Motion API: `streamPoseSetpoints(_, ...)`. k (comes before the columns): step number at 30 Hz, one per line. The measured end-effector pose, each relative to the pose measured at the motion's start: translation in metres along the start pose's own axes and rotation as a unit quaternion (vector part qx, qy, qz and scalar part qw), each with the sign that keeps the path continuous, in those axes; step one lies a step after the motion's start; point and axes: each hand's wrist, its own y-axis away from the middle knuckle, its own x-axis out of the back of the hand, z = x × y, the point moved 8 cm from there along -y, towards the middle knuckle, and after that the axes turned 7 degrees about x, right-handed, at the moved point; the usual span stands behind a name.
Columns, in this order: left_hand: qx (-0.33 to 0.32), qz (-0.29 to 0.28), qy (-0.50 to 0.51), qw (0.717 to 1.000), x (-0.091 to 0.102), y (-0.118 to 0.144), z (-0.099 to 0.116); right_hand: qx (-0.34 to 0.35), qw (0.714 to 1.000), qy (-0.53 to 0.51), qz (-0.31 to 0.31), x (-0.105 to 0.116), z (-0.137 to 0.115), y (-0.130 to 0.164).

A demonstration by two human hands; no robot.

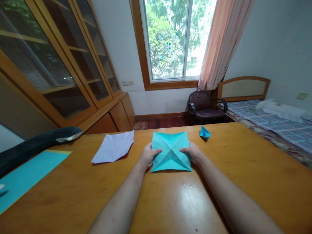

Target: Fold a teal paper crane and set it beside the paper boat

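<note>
A square sheet of turquoise paper (172, 159) with creases crossing at its middle is held up just over the table. My left hand (148, 156) grips its left edge, thumb on the near face and fingers hidden behind. On the opposite edge, my right hand (193, 152) pinches the sheet the same way. Beyond my right hand lies a small folded blue paper piece (204, 133). To the left of my left hand, a creased white paper sheet (113, 147) rests on the table.
The wooden table (109, 195) spans the foreground. At its left lie a flat turquoise sheet (34, 177) and a long dark stuffed object (39, 141). Past the far edge stand an office chair (203, 105), a bed (280, 117) and a glass-fronted cabinet (104, 94).
</note>
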Motion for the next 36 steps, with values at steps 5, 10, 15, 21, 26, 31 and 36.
streamPoseSetpoints(5,-0.008,0.040,-0.043,0.998,0.012,-0.003,0.000,0.001,0.999,0.048,0.021,0.007,0.001,-0.002)
streamPoseSetpoints(10,-0.014,0.064,-0.079,0.995,0.020,-0.007,-0.001,0.001,0.996,0.088,0.036,0.012,0.002,-0.004)
streamPoseSetpoints(15,-0.027,0.081,-0.111,0.990,0.026,-0.010,-0.001,0.009,0.990,0.130,0.056,0.019,0.002,-0.006)
streamPoseSetpoints(21,-0.046,0.101,-0.177,0.978,0.030,-0.012,-0.001,0.015,0.986,0.156,0.064,0.018,0.001,-0.005)
streamPoseSetpoints(26,-0.051,0.109,-0.236,0.964,0.031,-0.015,-0.003,0.050,0.959,0.259,0.101,0.023,-0.010,-0.004)
streamPoseSetpoints(31,-0.039,0.093,-0.298,0.949,0.027,-0.014,-0.008,0.066,0.942,0.314,0.101,0.027,-0.012,-0.006)
streamPoseSetpoints(36,-0.062,0.179,-0.474,0.860,0.022,-0.003,0.004,0.068,0.935,0.342,0.067,0.023,-0.007,-0.010)
